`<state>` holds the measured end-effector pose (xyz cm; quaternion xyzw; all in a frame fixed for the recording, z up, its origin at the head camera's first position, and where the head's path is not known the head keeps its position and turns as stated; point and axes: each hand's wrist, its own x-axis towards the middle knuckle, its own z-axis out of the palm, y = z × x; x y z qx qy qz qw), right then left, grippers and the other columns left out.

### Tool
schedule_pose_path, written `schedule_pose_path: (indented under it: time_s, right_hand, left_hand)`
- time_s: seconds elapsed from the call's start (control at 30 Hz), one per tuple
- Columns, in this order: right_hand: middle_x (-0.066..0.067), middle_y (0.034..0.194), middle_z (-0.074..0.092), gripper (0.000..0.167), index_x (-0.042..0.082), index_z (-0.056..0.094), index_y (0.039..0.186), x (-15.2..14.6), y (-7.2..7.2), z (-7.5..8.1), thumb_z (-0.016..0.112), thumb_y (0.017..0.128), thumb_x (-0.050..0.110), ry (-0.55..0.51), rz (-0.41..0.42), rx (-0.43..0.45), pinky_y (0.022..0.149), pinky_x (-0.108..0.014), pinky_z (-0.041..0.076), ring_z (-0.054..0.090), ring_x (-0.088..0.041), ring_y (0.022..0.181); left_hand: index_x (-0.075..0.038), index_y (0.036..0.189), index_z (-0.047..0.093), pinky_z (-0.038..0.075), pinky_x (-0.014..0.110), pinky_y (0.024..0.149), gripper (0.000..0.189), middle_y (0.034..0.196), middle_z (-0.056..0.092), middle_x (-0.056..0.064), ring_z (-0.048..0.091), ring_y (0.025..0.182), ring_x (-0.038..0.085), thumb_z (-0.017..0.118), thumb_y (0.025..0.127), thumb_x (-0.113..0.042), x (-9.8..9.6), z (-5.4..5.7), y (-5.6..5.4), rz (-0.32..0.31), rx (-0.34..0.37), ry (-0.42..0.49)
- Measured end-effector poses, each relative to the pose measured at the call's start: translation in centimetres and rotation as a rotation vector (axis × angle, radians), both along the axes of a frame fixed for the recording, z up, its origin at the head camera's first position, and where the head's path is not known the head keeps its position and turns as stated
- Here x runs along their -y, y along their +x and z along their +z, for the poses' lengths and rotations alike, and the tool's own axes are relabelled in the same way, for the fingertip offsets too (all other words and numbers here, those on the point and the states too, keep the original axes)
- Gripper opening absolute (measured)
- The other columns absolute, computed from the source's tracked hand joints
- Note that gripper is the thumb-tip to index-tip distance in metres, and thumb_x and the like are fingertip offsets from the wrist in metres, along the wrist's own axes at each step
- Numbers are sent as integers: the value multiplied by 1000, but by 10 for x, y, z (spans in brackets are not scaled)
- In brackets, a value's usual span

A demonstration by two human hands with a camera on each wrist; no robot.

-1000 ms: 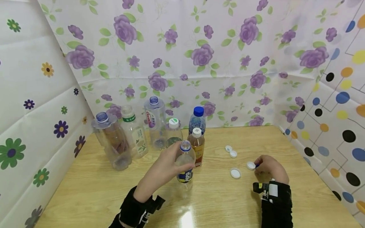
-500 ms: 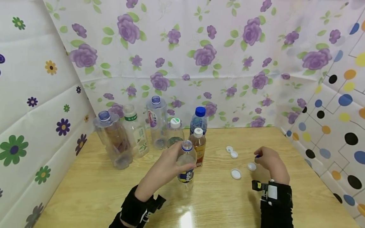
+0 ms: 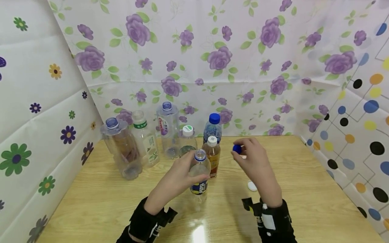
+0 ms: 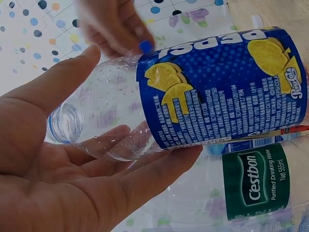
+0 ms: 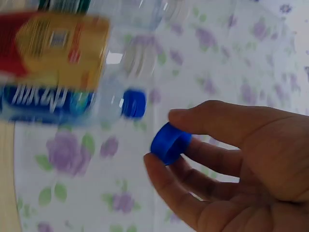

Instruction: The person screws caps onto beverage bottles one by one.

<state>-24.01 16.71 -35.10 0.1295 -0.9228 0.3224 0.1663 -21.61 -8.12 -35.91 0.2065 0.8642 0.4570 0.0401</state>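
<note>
Capping at an intermediate stage. The left hand (image 3: 179, 175) is wrapping thumb and fingers around a clear plastic bottle with a blue, lemon-printed label (image 3: 199, 188), which is standing upright near the middle of the pale wood-grain bench (image 3: 91, 206), its threaded mouth showing bare. The right hand (image 3: 255, 162) is pinching a small blue plastic screw cap (image 3: 237, 149) between thumb and fingers, above the bench and apart from the bottle. Done, apparently: three bottles toward the far edge are wearing caps, namely a clear one with a white-and-green cap (image 3: 187, 141), an amber-filled one with a white cap (image 3: 213, 157) and a blue-tinted one with a blue cap (image 3: 213, 130). Left, apparently: the held cap is awaiting seating, and three bottles are standing uncapped toward the far left corner: a broad clear one (image 3: 123, 157), a green-collared clear one (image 3: 147, 143) and a tall purple-labelled clear one (image 3: 169, 131). A round white plastic lid (image 3: 252, 186) is lying right of centre, partly hidden by the right forearm.
</note>
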Motion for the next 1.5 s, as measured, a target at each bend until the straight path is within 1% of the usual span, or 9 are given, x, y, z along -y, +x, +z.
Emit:
schedule_pose_path:
  time_s: [0.17,0.23,0.3,0.4,0.57,0.83,1.03,1.23,1.5]
  right_hand:
    - [-14,113,59,31,0,66,117,30,8,-1,77,88,-2,-188,161,-277,87,-34,61,67,-25,102]
    - [-12,115,59,34,1,66,117,40,10,-3,78,86,-4,-293,232,-349,89,-29,60,66,-22,105]
    - [-11,118,59,36,1,66,119,49,12,-6,77,86,-5,-397,296,-386,91,-28,58,65,-22,108]
    - [-13,120,58,38,1,65,121,62,15,-8,75,86,-9,-535,378,-397,93,-31,58,63,-23,111]
    - [-18,124,54,37,-2,63,121,78,16,-15,70,87,-15,-664,471,-388,95,-36,57,61,-25,111]
    - [-22,126,53,36,-5,64,124,87,14,-24,68,89,-15,-729,483,-392,99,-37,55,60,-22,117]
    - [-20,125,57,31,-3,64,121,86,11,-30,69,91,-12,-732,488,-371,96,-35,57,65,-22,113]
    - [-19,122,60,29,-3,65,116,87,7,-36,70,89,-12,-727,506,-339,98,-35,56,65,-23,113]
    - [-22,119,59,24,-5,63,109,87,4,-39,69,88,-15,-727,535,-356,99,-36,55,65,-22,113]
  left_hand:
    - [-9,144,47,50,51,103,66,133,61,10,59,126,30,80,90,-28,-1,1,-1,-9,-13,-9]
    - [-10,145,46,50,51,103,67,134,60,10,58,127,30,80,91,-29,-1,2,-1,-13,-3,-13]
    - [-10,145,46,50,51,104,66,136,59,11,57,129,32,79,91,-27,-1,2,0,-23,-4,-7]
    - [-12,146,46,50,51,104,66,136,59,10,55,130,32,80,90,-24,-1,1,0,-35,-28,-2]
    - [-15,145,47,49,49,104,65,136,59,8,55,130,31,80,90,-24,-1,-2,0,-42,-66,-6]
    - [-15,155,38,45,47,110,78,146,53,8,49,138,29,80,90,-23,1,-4,2,-79,-67,21]
    - [-17,161,28,43,41,114,88,156,45,7,44,143,26,80,90,-19,1,-4,1,-109,-85,40]
    - [-17,161,27,42,43,114,86,159,42,8,43,144,27,78,92,-19,2,-3,1,-116,-80,49]
    - [-17,161,27,44,46,113,85,158,42,9,45,142,28,77,93,-20,2,-3,-1,-113,-71,54]
